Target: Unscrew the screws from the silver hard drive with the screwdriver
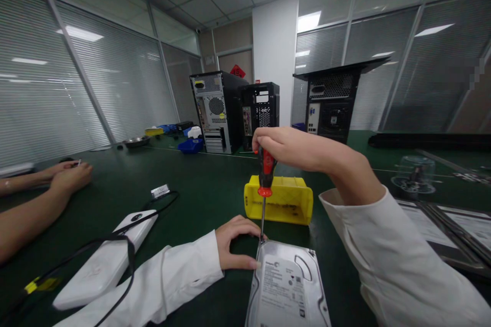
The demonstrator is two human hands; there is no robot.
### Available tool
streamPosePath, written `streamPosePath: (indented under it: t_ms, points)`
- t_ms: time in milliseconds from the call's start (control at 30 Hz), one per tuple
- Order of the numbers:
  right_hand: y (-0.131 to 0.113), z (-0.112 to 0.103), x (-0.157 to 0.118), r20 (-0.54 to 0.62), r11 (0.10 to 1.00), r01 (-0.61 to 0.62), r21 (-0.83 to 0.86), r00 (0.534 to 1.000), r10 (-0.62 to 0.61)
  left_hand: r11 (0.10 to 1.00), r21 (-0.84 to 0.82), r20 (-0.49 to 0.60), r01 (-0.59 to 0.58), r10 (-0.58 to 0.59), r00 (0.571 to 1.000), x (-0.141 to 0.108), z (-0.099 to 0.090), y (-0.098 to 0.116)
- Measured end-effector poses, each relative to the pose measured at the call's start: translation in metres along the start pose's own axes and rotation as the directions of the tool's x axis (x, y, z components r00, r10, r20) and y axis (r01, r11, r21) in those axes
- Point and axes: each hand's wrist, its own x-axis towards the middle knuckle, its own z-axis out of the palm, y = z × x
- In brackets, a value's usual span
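A silver hard drive (287, 286) with a printed label lies flat on the green table (184, 184), nearest to me. My right hand (286, 148) is wrapped over the top of a red and black screwdriver (266, 168), which stands nearly upright with its tip at the drive's far left corner. Beside that corner is my left hand (238, 242), thumb and fingers apart, the thumb touching the drive's left edge and the fingertips near the screwdriver tip. A yellow bin (284, 199) lies just behind the drive, its inside facing me, with small dark bits in it.
A white power bank (107, 260) with a black cable lies at left, beyond it another person's hands (71, 176). Computer cases (218, 112) stand at the back, near a blue bin (191, 145). At right are a clear container (414, 173) and metal parts (456, 235).
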Motion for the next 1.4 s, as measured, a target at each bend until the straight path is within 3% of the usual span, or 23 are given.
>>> streamPosePath:
  t_ms: [267,467,733,833,1100,1400]
  points:
    - [-0.001,0.000,-0.001,0.035,0.952,0.214,0.220,0.973,-0.226,1.000,0.018,0.018,0.025,-0.025,1.000,0.000,-0.001,-0.001]
    - [0.003,0.000,-0.001,0.089,0.958,0.135,0.253,0.983,-0.162,1.000,0.018,0.021,0.018,-0.018,1.000,-0.001,-0.001,-0.002]
    - [-0.001,0.001,-0.005,0.158,0.879,0.250,0.406,0.928,-0.337,1.000,0.008,0.004,0.000,0.000,1.000,-0.001,0.000,-0.002]
    - [-0.003,0.001,-0.006,0.131,0.895,0.260,0.361,0.937,-0.325,1.000,0.017,0.001,0.007,-0.007,1.000,0.000,0.001,-0.003]
    - [0.007,0.004,0.000,0.114,0.952,0.124,0.281,0.980,-0.162,1.000,0.015,0.010,-0.004,0.004,1.000,0.000,0.000,-0.002]
    - [0.001,0.005,-0.001,0.143,0.885,0.168,0.434,0.957,-0.252,0.999,0.036,0.031,0.003,-0.005,1.000,0.000,0.000,-0.005]
